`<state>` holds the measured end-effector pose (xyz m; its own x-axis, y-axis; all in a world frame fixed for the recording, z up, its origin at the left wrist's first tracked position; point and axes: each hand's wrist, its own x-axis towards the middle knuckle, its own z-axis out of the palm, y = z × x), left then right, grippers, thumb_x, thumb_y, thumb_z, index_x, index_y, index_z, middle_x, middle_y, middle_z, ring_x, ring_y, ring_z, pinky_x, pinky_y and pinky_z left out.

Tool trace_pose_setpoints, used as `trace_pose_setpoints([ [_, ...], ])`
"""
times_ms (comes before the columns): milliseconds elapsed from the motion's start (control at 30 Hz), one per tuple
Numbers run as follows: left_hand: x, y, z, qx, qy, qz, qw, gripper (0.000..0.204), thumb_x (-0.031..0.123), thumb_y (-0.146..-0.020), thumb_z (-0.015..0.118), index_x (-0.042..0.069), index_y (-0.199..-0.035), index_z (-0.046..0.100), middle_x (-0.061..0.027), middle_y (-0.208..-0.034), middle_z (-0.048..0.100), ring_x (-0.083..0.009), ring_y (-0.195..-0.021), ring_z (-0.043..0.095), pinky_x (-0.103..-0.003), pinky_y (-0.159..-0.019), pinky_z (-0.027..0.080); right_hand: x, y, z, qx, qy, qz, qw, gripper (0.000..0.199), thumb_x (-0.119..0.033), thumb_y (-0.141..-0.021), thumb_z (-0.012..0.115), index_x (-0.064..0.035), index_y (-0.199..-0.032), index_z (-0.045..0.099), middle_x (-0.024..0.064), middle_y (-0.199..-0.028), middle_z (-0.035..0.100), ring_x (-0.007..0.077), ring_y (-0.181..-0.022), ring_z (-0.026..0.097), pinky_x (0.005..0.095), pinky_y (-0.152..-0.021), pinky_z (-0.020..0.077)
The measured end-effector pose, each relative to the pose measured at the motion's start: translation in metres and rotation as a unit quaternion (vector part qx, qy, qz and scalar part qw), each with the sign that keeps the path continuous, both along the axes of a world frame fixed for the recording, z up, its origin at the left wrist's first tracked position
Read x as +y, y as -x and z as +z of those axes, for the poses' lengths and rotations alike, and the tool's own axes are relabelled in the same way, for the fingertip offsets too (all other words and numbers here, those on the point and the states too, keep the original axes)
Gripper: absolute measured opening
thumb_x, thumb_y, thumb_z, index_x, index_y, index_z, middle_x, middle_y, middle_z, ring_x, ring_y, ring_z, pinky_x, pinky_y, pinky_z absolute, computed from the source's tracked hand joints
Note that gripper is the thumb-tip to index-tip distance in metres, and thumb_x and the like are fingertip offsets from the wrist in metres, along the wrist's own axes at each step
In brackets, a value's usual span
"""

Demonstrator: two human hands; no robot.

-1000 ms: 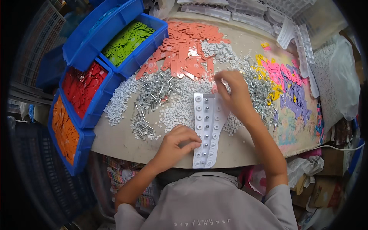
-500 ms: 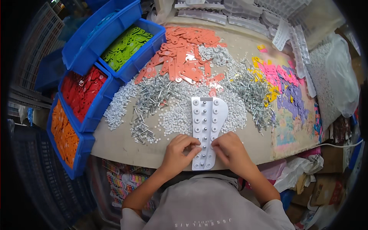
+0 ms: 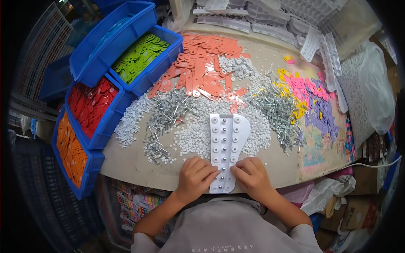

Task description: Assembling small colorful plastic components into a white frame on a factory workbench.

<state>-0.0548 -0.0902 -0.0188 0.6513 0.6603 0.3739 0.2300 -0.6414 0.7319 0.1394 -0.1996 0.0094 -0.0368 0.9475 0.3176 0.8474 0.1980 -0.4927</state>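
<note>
A long white plastic board point(image 3: 223, 154) with one curved side lies upright before me on the table. White ring-shaped pieces sit in two columns along it, with a middle column of shiny metal studs between them. At the board's left edge, near its lower end, my left hand point(image 3: 195, 178) is closed, thumb and forefinger pinched over the left column. My right hand point(image 3: 253, 177) pinches likewise over the right column at about the same height. Whatever is between the fingertips is too small to make out. Small white round pieces point(image 3: 194, 139) are heaped just beyond the board.
Metal pins point(image 3: 168, 109) lie left of the board, more pins point(image 3: 276, 114) right of it. Farther back are coral flat tags point(image 3: 196, 69). Blue bins point(image 3: 95, 143) stand at left; pink pieces point(image 3: 299, 86) and purple pieces point(image 3: 320, 111) lie right. A plastic bag point(image 3: 373, 84) stands beyond them.
Both hands have come about one row nearer to me along the board. The left hand's fingers have drawn closer together. The whole view has shifted slightly.
</note>
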Motion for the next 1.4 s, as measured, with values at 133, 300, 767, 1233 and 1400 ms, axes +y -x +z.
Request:
trace_pose_setpoints([
  [133, 0.008, -0.003, 0.004, 0.007, 0.030, -0.034, 0.999, 0.013, 0.008, -0.077, 0.081, 0.007, -0.081, 0.069, -0.0041, -0.078, 0.061, -0.0251, -0.077, 0.059, -0.038, -0.069, 0.045, 0.004, 0.000, -0.003, 0.014, -0.011, 0.009, 1.000, 0.028, 0.000, -0.069, 0.075, -0.0054, -0.096, 0.070, 0.0074, -0.094, 0.062, 0.0277, -0.089, 0.060, 0.0378, -0.075, 0.0495],
  [300, 0.044, -0.017, 0.018, 0.051, 0.018, -0.021, 0.998, 0.010, 0.011, -0.082, 0.077, 0.006, -0.082, 0.068, -0.0067, -0.081, 0.064, -0.0278, -0.080, 0.061, -0.040, -0.073, 0.045, 0.007, -0.009, -0.005, 0.102, 0.046, 0.018, 0.994, 0.021, -0.002, -0.076, 0.077, -0.0057, -0.096, 0.071, 0.0079, -0.093, 0.064, 0.0280, -0.088, 0.061, 0.0380, -0.076, 0.0500],
  [767, 0.202, -0.187, -0.022, 0.169, -0.100, 0.001, 0.980, 0.017, 0.021, -0.089, 0.067, 0.009, -0.100, 0.075, -0.0111, -0.095, 0.070, -0.0304, -0.091, 0.068, -0.045, -0.077, 0.054, 0.151, -0.120, -0.005, -0.016, -0.053, -0.187, 0.981, 0.010, -0.007, -0.087, 0.069, -0.0026, -0.097, 0.070, 0.0153, -0.091, 0.068, 0.0348, -0.092, 0.063, 0.0427, -0.083, 0.0491],
  [1233, 0.152, -0.142, 0.026, 0.045, 0.145, -0.026, 0.988, 0.017, 0.013, -0.082, 0.075, 0.003, -0.094, 0.069, -0.0067, -0.084, 0.070, -0.0217, -0.069, 0.061, -0.035, -0.066, 0.049, 0.169, -0.114, -0.015, -0.024, -0.078, -0.176, 0.981, 0.013, -0.002, -0.082, 0.068, -0.0027, -0.094, 0.063, 0.0145, -0.089, 0.064, 0.0326, -0.088, 0.061, 0.0425, -0.082, 0.0484],
  [1400, 0.089, -0.048, 0.043, 0.030, 0.162, -0.100, 0.981, 0.016, 0.009, -0.083, 0.077, 0.005, -0.098, 0.077, -0.0052, -0.084, 0.072, -0.0158, -0.077, 0.061, -0.030, -0.071, 0.048, 0.073, -0.058, 0.020, 0.111, 0.015, -0.103, 0.988, 0.017, -0.001, -0.083, 0.071, -0.0032, -0.100, 0.068, 0.0112, -0.095, 0.067, 0.0279, -0.093, 0.062, 0.0363, -0.087, 0.0472],
])
